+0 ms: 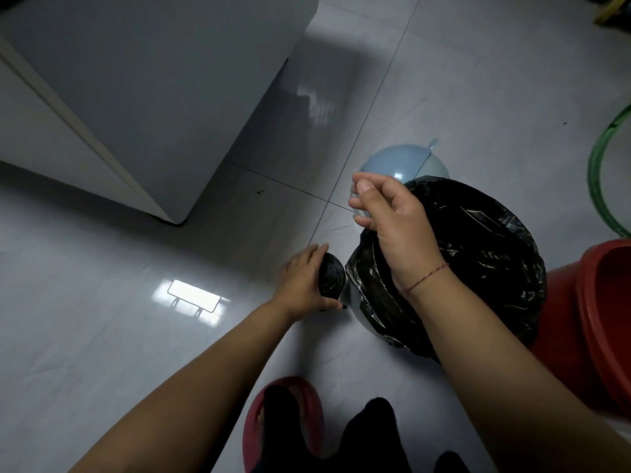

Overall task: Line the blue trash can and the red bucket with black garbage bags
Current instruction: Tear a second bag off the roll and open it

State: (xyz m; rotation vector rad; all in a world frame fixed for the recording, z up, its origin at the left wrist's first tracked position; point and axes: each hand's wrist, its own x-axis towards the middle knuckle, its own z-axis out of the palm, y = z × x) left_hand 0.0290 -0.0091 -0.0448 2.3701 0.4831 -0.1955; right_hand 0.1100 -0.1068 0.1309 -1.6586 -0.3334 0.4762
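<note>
Already bagged: the blue can, with the red bucket bare beside it

Down on the tiled floor (136,336), the blue trash can (355,302) stands a little toward 4 o'clock of the picture's middle. A black garbage bag (478,261) fills its mouth, the plastic folded out over the rim. Just beside it at 3 o'clock is the red bucket (587,319), its inside showing red plastic. At 12 o'clock of the can a pale blue lid (399,162) lies on the floor.

The left hand (304,278) is low at 9 o'clock of the can, its grip grasping a roll of bags (330,276), black and just beside the can's wall. The right hand (392,216) hangs over the can's 11 o'clock rim with its fingers curled. The bag's edge rises toward it, but whether the grip has caught the plastic cannot be told. A red thread (428,276) circles that wrist.

A white cabinet (153,97) fills the 10 o'clock corner and a green hose (601,172) curves along the 3 o'clock edge. A pink slipper (283,421) shows at 6 o'clock, with a black sock (375,431) beside it.
</note>
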